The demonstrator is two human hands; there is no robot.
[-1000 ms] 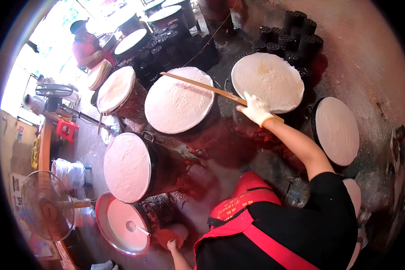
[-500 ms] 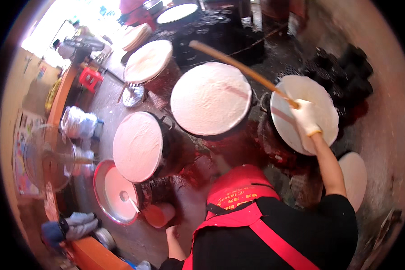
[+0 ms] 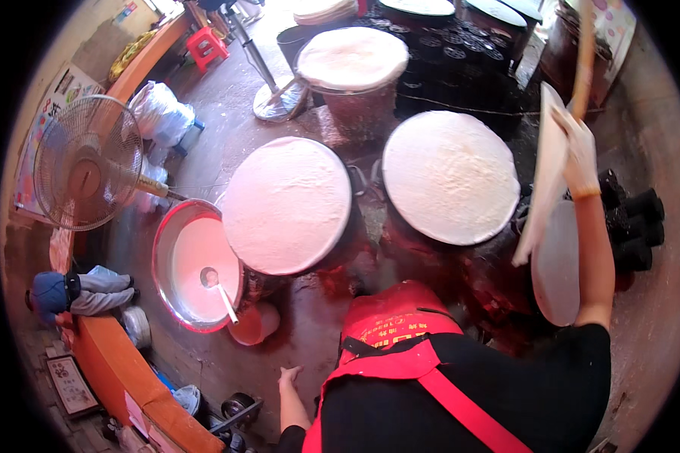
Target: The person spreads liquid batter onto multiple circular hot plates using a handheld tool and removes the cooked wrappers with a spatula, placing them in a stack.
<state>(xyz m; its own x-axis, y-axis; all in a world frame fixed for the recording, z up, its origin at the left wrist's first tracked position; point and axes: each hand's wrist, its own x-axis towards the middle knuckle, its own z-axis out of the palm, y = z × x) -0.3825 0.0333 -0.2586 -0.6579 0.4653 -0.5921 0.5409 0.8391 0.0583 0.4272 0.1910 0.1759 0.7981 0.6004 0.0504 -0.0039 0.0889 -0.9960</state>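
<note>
Fingers on the gloved right hand (image 3: 580, 160) grip a wooden stick (image 3: 584, 64) plus thin dough sheet (image 3: 545, 162) dangling below; probably light, floppy, tearable, best held by its edge. Left hand (image 3: 289, 376): empty, loosely spread.

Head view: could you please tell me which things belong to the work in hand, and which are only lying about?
In use, it seems: gloved right hand; wooden stick and hanging pale sheet, both held in it; batter-coated round griddles; batter basin; ladle.

Apparently just standing about: caged electric fan; red plastic stool; bagged whitish bundle.
</note>
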